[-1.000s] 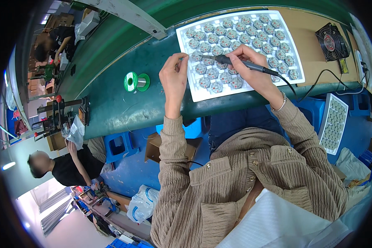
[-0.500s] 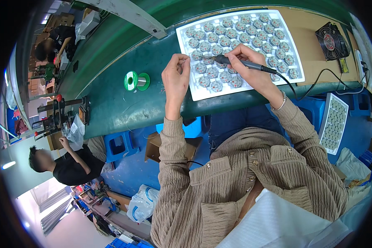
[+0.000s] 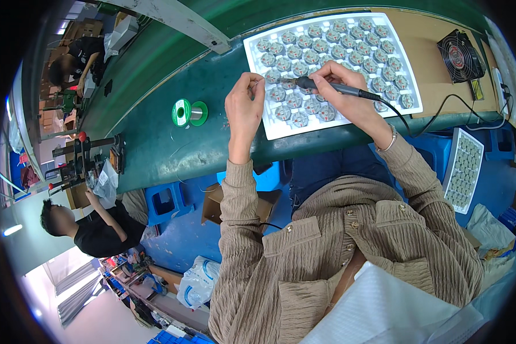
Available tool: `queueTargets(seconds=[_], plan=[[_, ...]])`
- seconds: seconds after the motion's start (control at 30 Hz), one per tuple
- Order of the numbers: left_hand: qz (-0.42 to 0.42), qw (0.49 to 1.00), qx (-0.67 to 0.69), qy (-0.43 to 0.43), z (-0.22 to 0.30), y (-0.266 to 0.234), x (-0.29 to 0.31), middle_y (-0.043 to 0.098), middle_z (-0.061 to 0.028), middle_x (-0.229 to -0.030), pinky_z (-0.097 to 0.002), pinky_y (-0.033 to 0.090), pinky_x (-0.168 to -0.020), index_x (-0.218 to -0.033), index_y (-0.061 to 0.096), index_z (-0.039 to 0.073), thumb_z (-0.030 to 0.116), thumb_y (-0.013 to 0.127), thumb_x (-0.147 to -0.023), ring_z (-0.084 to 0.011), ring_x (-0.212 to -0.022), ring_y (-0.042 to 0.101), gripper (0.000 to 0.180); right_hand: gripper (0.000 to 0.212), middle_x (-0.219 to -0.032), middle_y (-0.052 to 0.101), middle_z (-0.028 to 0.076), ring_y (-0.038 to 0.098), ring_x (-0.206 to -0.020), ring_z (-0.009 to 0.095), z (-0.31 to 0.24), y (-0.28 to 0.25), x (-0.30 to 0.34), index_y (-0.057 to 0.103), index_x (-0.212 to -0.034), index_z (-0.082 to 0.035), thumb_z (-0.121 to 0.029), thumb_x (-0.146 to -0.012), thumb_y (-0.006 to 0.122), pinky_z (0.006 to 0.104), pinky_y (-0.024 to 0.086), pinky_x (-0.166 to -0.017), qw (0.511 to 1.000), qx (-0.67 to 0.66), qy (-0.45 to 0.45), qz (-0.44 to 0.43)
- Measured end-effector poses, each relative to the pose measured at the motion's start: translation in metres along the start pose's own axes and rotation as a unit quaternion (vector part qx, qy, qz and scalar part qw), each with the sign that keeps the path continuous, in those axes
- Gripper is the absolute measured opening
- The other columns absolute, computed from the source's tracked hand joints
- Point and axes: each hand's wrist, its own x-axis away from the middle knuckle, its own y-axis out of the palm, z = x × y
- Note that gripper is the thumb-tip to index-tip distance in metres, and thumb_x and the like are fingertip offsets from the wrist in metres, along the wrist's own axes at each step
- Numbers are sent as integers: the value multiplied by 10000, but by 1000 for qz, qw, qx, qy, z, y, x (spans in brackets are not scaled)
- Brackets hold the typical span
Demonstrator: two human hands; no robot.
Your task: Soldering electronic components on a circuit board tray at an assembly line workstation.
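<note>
My right hand [image 3: 344, 94] grips a soldering iron [image 3: 344, 89] by its dark handle, the tip pointing left over a white foam tray [image 3: 338, 129]. Rows of small round metal parts [image 3: 311, 56] with reddish marks sit in the tray's pockets. The tip is at a part in the left column; whether it touches is too fine to see. Just left of the tip, my left hand [image 3: 245, 106] is closed in a pinch on thin solder wire, barely visible at the fingertips. A green-flanged solder spool [image 3: 182, 113] lies on the green bench, its loose wire trailing toward the bench's front edge.
A black fan [image 3: 460, 57] stands right of the tray, near the iron's cable [image 3: 404, 118]. Another filled tray [image 3: 463, 172] is at the lower right beside blue stools. A red-knobbed hand press [image 3: 81, 152] stands at the left, where two other people work.
My left hand has shifted very slightly upward and the soldering iron's tip has edged a little left. Both hands keep their grips.
</note>
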Motion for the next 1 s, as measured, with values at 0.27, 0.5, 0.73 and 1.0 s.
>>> queueTargets(seconds=[0.27, 0.5, 0.73, 1.0], plan=[[-1, 1000, -7, 19, -2, 1, 1, 601, -14, -740, -277, 425, -601, -988, 693, 29, 37, 703, -926, -120, -637, 484, 63, 69, -840, 739, 42, 678, -733, 113, 2, -1, 1, 721, -945, -2, -70, -951, 718, 201, 490, -658, 1000, -15, -5, 1], [6, 1000, -10, -12, -4, -8, 9, 605, -8, -752, -265, 410, -592, -997, 701, 26, 20, 697, -929, -106, -632, 470, 68, 68, -888, 752, 58, 738, -818, 145, 2, -6, 4, 722, -972, 5, -60, -955, 711, 204, 518, -708, 999, -36, 8, 9], [25, 994, 80, -64, -1, -6, 19, 632, -11, -793, -230, 410, -625, -1011, 706, -1, 30, 697, -947, -85, -667, 467, 72, 82, -913, 758, 67, 747, -852, 155, 0, -6, 20, 727, -997, 17, -53, -962, 701, 201, 524, -730, 997, -65, 31, -2], [3, 999, 21, -32, 2, -4, 24, 658, -15, -832, -212, 423, -658, -1031, 710, -13, 46, 695, -965, -77, -705, 488, 90, 91, -903, 756, 54, 724, -821, 129, 0, -6, 27, 736, -1011, 10, -58, -961, 703, 198, 517, -715, 997, -59, 42, -9]])
